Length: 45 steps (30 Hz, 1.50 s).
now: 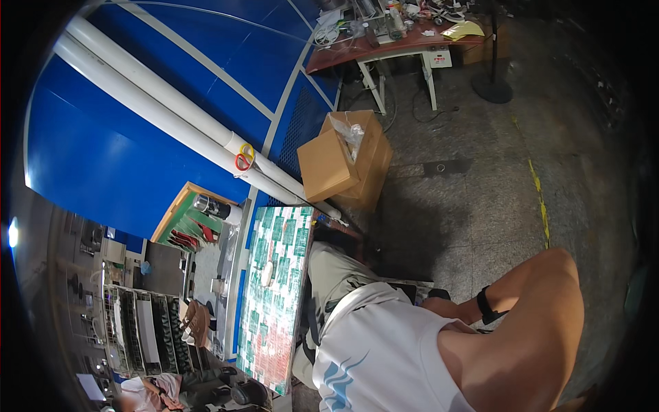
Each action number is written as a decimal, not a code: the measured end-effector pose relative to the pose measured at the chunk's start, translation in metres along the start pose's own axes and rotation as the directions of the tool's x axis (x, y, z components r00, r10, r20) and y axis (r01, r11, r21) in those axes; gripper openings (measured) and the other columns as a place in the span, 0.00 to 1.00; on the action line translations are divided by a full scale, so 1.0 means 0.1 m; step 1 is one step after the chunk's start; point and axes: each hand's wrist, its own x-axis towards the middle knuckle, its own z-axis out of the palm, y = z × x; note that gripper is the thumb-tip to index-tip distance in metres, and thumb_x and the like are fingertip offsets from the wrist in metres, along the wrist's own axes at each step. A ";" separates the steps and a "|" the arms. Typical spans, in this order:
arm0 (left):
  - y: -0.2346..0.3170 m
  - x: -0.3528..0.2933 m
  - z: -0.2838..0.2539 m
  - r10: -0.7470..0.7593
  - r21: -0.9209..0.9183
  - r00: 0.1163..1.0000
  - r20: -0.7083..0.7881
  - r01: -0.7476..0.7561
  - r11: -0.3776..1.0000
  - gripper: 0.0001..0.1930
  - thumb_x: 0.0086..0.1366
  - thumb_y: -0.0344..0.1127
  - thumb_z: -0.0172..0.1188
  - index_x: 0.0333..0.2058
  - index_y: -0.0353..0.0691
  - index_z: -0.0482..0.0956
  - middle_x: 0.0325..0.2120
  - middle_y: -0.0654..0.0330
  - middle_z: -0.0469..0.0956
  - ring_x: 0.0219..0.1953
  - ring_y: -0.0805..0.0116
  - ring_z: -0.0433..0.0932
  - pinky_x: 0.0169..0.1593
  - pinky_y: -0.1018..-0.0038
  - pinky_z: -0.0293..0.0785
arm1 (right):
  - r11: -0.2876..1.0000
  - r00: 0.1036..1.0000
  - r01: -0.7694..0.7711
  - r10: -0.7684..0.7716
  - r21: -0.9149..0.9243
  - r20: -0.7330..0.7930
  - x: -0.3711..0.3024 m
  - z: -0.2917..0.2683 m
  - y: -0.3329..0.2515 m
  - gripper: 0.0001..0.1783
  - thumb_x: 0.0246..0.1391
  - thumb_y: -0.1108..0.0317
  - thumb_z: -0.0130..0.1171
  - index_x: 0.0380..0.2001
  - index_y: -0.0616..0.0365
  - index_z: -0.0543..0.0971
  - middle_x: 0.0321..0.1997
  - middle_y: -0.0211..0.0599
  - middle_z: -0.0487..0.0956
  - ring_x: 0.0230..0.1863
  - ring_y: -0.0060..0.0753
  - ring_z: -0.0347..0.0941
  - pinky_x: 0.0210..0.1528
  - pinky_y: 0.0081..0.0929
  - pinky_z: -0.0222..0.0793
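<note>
My right arm bends outward at the right, a black band [486, 305] round its wrist. My right hand [447, 307] is down by my hip, beside a small dark thing [437, 293]; its fingers are hidden, so a grip cannot be made out. My left hand does not show. In front of my grey trousers [338, 271] stands a work table [264, 343] with a patchy green, white and red top. On it lies a small pale oval object [266, 273], apart from my hand.
Cardboard boxes [329, 168] stand past the table, near white pipes [158, 99] with red- and yellow-handled scissors [244, 159] on them. A cluttered desk [405, 48] is farther back. At lower left are a rack [141, 329], brown shoes [197, 323] and another person [147, 395].
</note>
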 end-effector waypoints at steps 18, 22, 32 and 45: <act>0.28 -0.05 0.22 0.003 -0.100 0.983 0.183 0.015 0.995 0.11 0.70 0.38 0.62 0.38 0.35 0.85 0.36 0.39 0.85 0.44 0.40 0.86 0.47 0.51 0.80 | 0.995 0.945 -0.098 0.090 -0.010 -0.313 -0.02 0.64 -0.64 0.14 0.68 0.68 0.59 0.53 0.61 0.82 0.54 0.52 0.84 0.54 0.45 0.80 0.59 0.37 0.73; 0.59 -1.14 0.49 -0.176 -0.170 0.941 0.289 0.232 0.958 0.11 0.69 0.38 0.62 0.38 0.36 0.85 0.36 0.40 0.85 0.43 0.40 0.86 0.47 0.51 0.80 | 0.985 0.977 -0.104 0.076 -0.137 -0.200 -0.05 0.29 -0.72 0.13 0.67 0.69 0.59 0.51 0.61 0.83 0.53 0.52 0.84 0.52 0.45 0.81 0.58 0.37 0.74; 2.45 -3.68 0.69 -0.604 -0.234 0.532 0.593 0.832 0.503 0.10 0.69 0.38 0.62 0.36 0.37 0.85 0.35 0.40 0.85 0.43 0.40 0.86 0.46 0.50 0.80 | 0.868 0.960 0.108 0.035 -0.484 0.276 0.81 -0.72 -1.27 0.11 0.67 0.70 0.59 0.47 0.61 0.85 0.49 0.51 0.85 0.49 0.45 0.82 0.55 0.37 0.75; 2.82 -2.68 1.20 -0.412 -0.332 0.405 0.816 0.912 0.239 0.10 0.68 0.38 0.61 0.35 0.38 0.85 0.34 0.40 0.85 0.43 0.40 0.86 0.45 0.50 0.80 | 0.723 0.978 0.082 0.073 -0.686 0.194 1.71 -1.42 -2.17 0.09 0.65 0.71 0.59 0.42 0.60 0.87 0.45 0.49 0.87 0.45 0.44 0.83 0.51 0.37 0.77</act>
